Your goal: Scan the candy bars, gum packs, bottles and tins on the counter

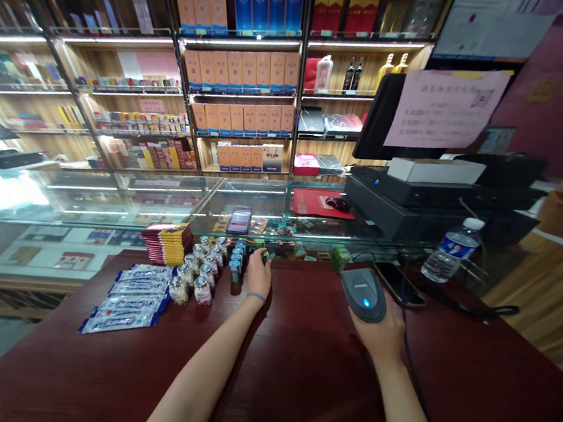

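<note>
My right hand (pixel 384 336) is closed round a grey barcode scanner (pixel 361 292) with a blue light on its top, held over the right part of the dark red table. On the far side of the table, my left hand (pixel 258 279) has its fingers curled round a small green box (pixel 264 257), most of which the hand hides. Just left of it runs a row of small teal boxes (pixel 235 270). Beyond those come rows of small lidded jars (pixel 203 289), stacked red and yellow packs (pixel 173 245) and overlapping blue and white sachets (pixel 127 302).
Past the table (pixel 290 366) stands a glass display counter (pixel 262 202) with a red mouse pad (pixel 312 201). To the right are a phone (pixel 399 284), a water bottle (pixel 451 252), cables and a monitor (pixel 379 120) with a pink notice. Stocked shelves line the wall.
</note>
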`<control>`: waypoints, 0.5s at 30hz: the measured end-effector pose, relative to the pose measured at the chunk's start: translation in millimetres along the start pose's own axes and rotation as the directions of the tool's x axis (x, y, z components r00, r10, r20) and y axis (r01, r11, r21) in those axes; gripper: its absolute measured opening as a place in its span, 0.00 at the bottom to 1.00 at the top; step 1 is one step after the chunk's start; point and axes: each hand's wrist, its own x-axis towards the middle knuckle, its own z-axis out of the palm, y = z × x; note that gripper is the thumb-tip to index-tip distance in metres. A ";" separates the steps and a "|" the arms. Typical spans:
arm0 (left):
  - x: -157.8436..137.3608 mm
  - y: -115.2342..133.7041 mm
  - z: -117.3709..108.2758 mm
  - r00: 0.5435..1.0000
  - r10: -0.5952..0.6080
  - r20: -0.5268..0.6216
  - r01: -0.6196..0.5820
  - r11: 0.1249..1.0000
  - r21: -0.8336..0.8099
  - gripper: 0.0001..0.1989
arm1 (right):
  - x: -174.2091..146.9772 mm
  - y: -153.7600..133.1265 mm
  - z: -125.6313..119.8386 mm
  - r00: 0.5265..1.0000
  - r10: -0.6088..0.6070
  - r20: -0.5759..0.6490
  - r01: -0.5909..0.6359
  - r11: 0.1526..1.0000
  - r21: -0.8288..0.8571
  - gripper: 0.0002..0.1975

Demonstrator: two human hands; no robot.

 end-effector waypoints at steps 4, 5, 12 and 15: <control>-6.6 1.6 -6.9 0.992 -0.010 0.122 0.029 0.987 -0.160 0.15 | 0.9 -2.1 -0.4 1.000 -0.012 -0.005 0.012 1.000 0.008 0.13; -8.7 1.3 -10.0 0.986 -0.029 0.165 0.065 0.974 -0.218 0.16 | 0.6 -2.5 0.0 1.000 -0.021 -0.011 0.021 1.000 0.013 0.14; -16.5 3.6 -43.8 0.820 -0.230 0.524 0.529 0.651 -0.544 0.30 | -5.6 -16.1 1.6 0.986 -0.030 0.165 -0.001 0.984 0.181 0.16; -15.8 4.5 -56.2 0.779 -0.244 0.577 0.605 0.532 -0.592 0.32 | -6.7 -27.6 -1.8 0.949 -0.119 0.294 0.042 0.966 0.255 0.18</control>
